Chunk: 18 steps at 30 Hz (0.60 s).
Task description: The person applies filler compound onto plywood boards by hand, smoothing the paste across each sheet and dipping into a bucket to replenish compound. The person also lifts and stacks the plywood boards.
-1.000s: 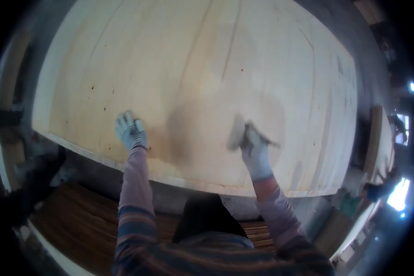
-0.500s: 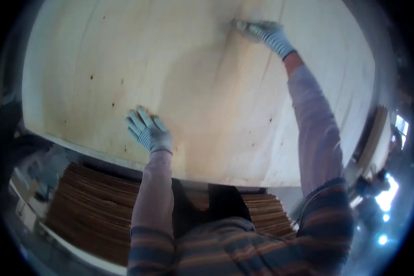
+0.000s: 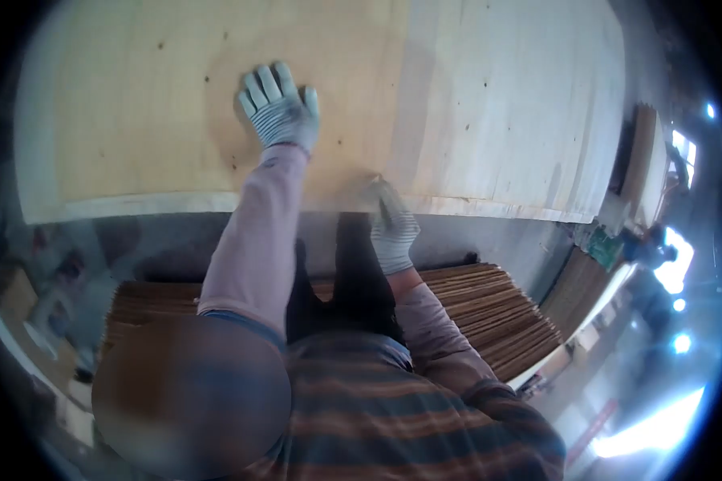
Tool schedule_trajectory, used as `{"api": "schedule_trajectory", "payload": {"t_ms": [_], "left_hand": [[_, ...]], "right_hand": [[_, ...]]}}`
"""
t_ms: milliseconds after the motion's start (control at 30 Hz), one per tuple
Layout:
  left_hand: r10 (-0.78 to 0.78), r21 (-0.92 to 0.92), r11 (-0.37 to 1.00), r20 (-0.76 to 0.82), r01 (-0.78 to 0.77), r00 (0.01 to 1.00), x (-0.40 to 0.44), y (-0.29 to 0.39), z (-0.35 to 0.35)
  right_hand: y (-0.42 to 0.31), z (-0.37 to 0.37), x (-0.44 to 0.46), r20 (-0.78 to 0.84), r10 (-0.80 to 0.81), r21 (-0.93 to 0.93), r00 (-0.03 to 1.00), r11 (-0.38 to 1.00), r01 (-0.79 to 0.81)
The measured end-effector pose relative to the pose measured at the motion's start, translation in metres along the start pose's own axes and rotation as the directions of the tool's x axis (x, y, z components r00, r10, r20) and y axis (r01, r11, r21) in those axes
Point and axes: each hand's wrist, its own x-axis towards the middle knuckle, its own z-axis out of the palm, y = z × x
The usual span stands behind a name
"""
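A large pale wooden sheet (image 3: 505,136) with small dark knots fills the upper part of the head view. My left hand (image 3: 282,112), in a pale glove with a striped cuff, lies flat on it with the fingers spread. My right hand (image 3: 392,228), gloved the same way, is at the sheet's near edge. Its fingers are closed and point toward the wood. Whatever they grip is too small and blurred to make out.
Behind my legs lies a stack of thin brown wooden sheets (image 3: 489,313) with ragged edges. Another stack (image 3: 642,160) stands beyond the sheet's right side. Bright light falls on the floor (image 3: 658,425) at the lower right.
My right hand has come from the sheet's far part back to its near edge. My left hand lies flat in both frames, now farther from the near edge. The view has shifted.
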Motion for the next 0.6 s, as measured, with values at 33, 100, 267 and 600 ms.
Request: {"api": "schedule_trajectory", "payload": {"t_ms": [33,100,267,600], "left_hand": [[0.233,-0.016,0.967,-0.346,-0.254,0.909,-0.002,-0.040,0.029],[0.258,0.001,0.966,-0.087,-0.259,0.962,-0.001,-0.098,-0.033],[-0.123,0.150,0.974,-0.288,0.171,0.950,0.003,-0.173,-0.015],[-0.129,0.177,0.967,-0.281,0.184,0.951,-0.007,-0.187,-0.006]], "right_hand": [[-0.010,0.013,-0.004,-0.021,0.160,0.136,0.987,0.978,-0.156],[-0.043,0.003,0.004,0.160,0.457,0.500,0.875,0.727,-0.471],[-0.050,0.000,0.076,0.233,0.409,0.806,0.882,0.426,-0.411],[-0.033,0.019,0.077,0.379,-0.216,0.458,0.900,0.889,0.020]]}}
